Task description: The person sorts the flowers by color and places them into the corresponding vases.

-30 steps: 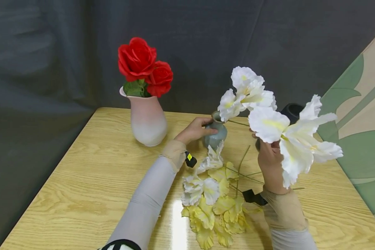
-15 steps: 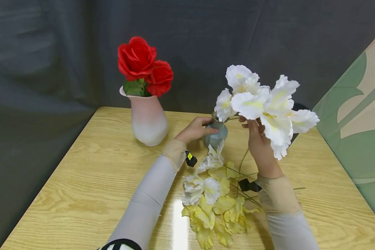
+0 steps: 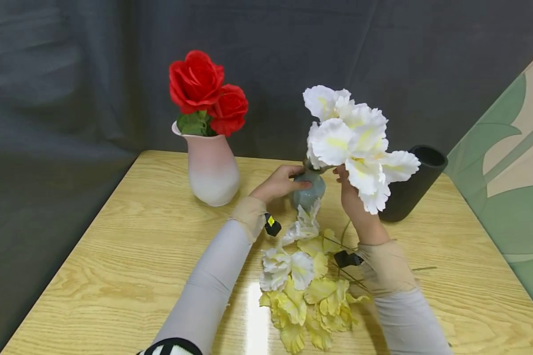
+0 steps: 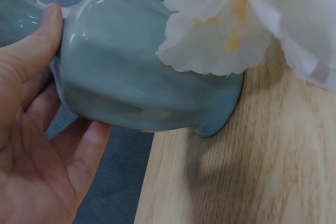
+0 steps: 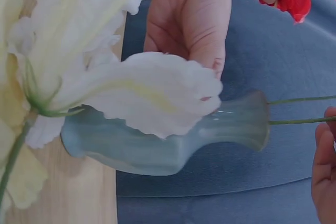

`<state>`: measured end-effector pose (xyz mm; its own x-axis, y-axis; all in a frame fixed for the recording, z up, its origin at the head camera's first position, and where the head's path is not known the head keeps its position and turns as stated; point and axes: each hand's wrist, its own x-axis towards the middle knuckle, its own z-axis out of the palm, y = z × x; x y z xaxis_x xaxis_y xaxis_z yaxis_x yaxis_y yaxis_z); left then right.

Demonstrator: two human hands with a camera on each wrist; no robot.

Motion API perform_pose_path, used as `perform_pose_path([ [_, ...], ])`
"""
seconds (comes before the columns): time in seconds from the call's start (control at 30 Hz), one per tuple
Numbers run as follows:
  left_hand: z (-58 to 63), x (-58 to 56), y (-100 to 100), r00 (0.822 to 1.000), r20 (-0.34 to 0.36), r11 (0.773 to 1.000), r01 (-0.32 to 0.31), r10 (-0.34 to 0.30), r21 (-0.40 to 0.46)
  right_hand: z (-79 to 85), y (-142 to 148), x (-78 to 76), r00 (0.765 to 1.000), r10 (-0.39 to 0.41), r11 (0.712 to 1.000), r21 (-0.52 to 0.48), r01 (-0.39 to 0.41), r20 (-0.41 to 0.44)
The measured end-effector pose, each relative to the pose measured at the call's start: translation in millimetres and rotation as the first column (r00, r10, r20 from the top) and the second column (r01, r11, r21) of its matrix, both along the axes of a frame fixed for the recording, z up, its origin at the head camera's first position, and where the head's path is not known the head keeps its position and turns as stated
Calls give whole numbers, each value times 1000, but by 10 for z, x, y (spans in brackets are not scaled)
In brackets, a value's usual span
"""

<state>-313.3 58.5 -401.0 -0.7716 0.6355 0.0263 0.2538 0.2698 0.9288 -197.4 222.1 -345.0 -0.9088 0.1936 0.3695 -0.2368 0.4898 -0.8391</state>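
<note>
My left hand (image 3: 281,185) grips the small blue-green glazed vase (image 3: 310,193) at its neck, thumb across the neck and fingers behind the body. In the left wrist view the vase (image 4: 121,61) stands with its foot on the wooden table. Two green stems (image 5: 302,122) enter its mouth in the right wrist view. Just beside the mouth, my right hand (image 5: 325,174) pinches one stem. Two large white artificial flowers (image 3: 337,140) bloom above the vase, and they partly cover the right hand (image 3: 357,209) in the head view.
Loose white flowers (image 3: 288,266) and yellow flowers (image 3: 326,305) lie on the table (image 3: 129,276) between my forearms. A pink-and-white vase (image 3: 213,172) with red roses (image 3: 197,81) stands at the back left. To the right is a black cylindrical vase (image 3: 408,192).
My right hand has moved left to the small vase with its white flower, which now overlaps the other white bloom. The black vase has come into fuller view. My left hand stays on the vase.
</note>
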Motion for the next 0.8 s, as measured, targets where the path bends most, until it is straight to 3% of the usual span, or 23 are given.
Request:
perform_pose_path([
  [0.2, -26, 1, 3, 1000, -14, 1000, 24, -24, 19, -62, 13, -77, 990, 33, 999, -2, -34, -140],
  [0.33, -10, 8, 4, 998, -38, 999, 42, -42, 16, -50, 21, -87, 983, 58, 997, 51, -50, -173],
  [0.53, 20, 20, -2, 997, -65, 999, 33, -32, 7, -29, 25, -135, 972, 113, 993, 49, -105, -204],
  [0.73, 20, 34, 10, 997, -70, 999, 39, -39, 0, -33, 19, -132, 978, 104, 973, 223, -62, -183],
  [0.8, 18, 37, 10, 997, -69, 999, 38, -38, 1, -33, 1, -111, 974, 87, 939, 345, -11, -207],
])
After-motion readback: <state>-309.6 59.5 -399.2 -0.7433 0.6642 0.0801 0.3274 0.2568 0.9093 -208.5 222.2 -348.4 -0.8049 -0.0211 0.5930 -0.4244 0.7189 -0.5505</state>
